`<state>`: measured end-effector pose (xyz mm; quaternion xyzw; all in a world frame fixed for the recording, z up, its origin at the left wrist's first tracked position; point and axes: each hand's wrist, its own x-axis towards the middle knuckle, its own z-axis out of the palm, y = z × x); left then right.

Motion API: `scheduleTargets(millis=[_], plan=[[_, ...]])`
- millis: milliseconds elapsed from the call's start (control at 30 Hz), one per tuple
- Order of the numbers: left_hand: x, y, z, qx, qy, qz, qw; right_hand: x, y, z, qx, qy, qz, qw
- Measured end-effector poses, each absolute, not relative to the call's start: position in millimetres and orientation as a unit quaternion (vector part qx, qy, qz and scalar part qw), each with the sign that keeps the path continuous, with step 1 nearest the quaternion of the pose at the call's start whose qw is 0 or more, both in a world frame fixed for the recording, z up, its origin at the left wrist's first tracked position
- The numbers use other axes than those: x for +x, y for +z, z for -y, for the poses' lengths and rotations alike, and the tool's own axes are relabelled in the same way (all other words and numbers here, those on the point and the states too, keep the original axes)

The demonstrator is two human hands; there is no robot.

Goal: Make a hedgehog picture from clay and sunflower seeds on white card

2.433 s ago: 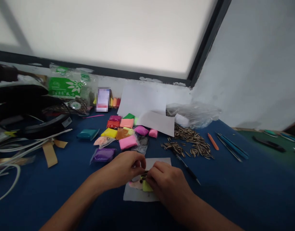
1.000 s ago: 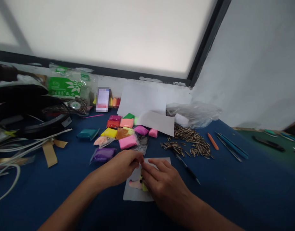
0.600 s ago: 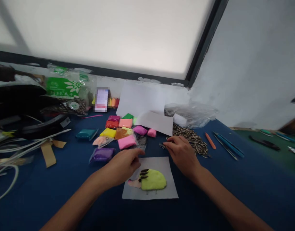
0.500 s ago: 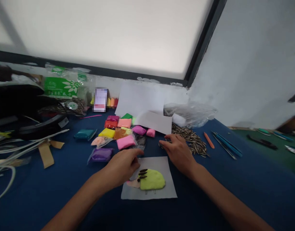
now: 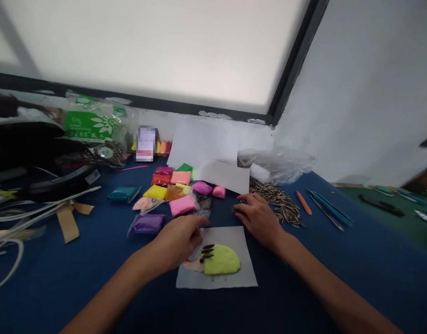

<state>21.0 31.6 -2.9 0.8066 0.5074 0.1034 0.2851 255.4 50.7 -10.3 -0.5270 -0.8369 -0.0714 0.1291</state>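
Observation:
My left hand [image 5: 180, 239] rests over the upper left part of a white sheet [image 5: 246, 273], index finger stretched out, thumb lower and apart; it holds nothing visible. On the sheet lies a hedgehog picture of yellow-green clay [image 5: 222, 260] with a peach clay snout [image 5: 194, 265]. Several dark sunflower seeds [image 5: 208, 251] are set in the front of its body, and drawn legs show below. Right of the sheet's top edge, my right hand [image 5: 258, 220] bends its fingers down to the table, fingertips together around something tiny. Beside it spreads a pile of striped sunflower seeds [image 5: 281, 204].
Bagged coloured clay, such as a pink packet [image 5: 183, 205] and a purple packet [image 5: 147, 224], lies behind my left hand. An orange tool [image 5: 303, 202] and blue tweezers [image 5: 329, 208] are at the right. White cables [image 5: 28, 215] and a seed bag [image 5: 91, 127] occupy the left.
My right hand has shifted very slightly right, its fingertips still low by the table. The left hand and the clay hedgehog stay almost as they were.

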Motion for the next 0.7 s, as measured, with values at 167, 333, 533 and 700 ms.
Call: scheduleTargets(millis=[167, 333, 533, 700], plan=[[21.1, -1.6, -31.5, 0.807, 0.099, -0.509, 0.282, 255.0, -10.9, -51.6, -0.506, -0.055, 0.849, 0.141], [20.3, -4.5, -31.4, 0.809, 0.106, -0.507, 0.277, 252.0, -7.3, -48.5, -0.498, -0.046, 0.849, 0.172], [19.1, -7.3, -32.1, 0.811, 0.113, -0.501, 0.279, 250.8, 5.1, -35.1, -0.518, -0.015, 0.823, 0.232], [20.0, -4.0, -32.2, 0.811, 0.108, -0.502, 0.281, 244.0, 24.9, -17.4, -0.520, 0.069, 0.820, 0.228]])
